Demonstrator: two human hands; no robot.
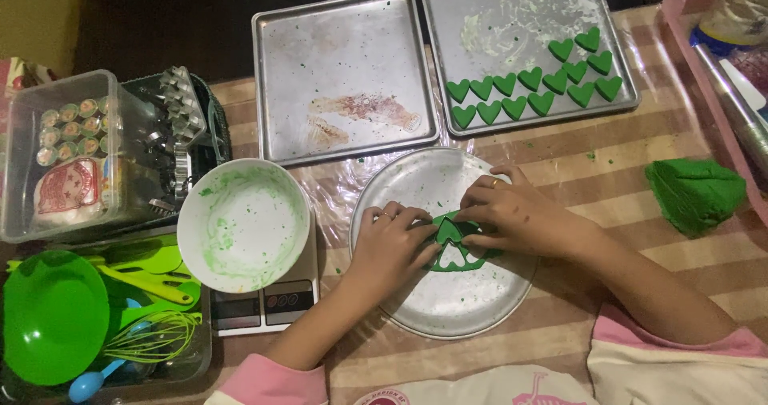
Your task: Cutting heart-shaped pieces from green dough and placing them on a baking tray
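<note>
We see a striped table [608,181] under clear plastic, and on it two square metal baking trays. The far right tray [480,5] carries rows of green heart-shaped dough pieces [532,93]; the tray beside it [344,45] is bare but smeared. Nearer to us lies a round metal pan [456,309], and both hands work over its middle.

On that pan sits a flat sheet of green dough [454,259] with heart-shaped holes cut out of it. We see the left hand [392,245] with its fingers curled down, the fingertips pressing on the left edge of the sheet. The right hand [512,213] comes in from the right, fingers bent and pinched together on the dough's upper part, right next to the left fingertips. Neither hand is spread flat; both are half closed on the dough sheet. Whether a cutter sits under the fingers we cannot tell.

Left of the pan, a white bowl [244,225] streaked with green rests on a kitchen scale [268,305]. A lump of green dough [696,195] lies well apart on the right of the table. At the far left stand a clear plastic box [60,165], metal cutters [180,109], a green bowl [52,317] and a green whisk [156,337].
</note>
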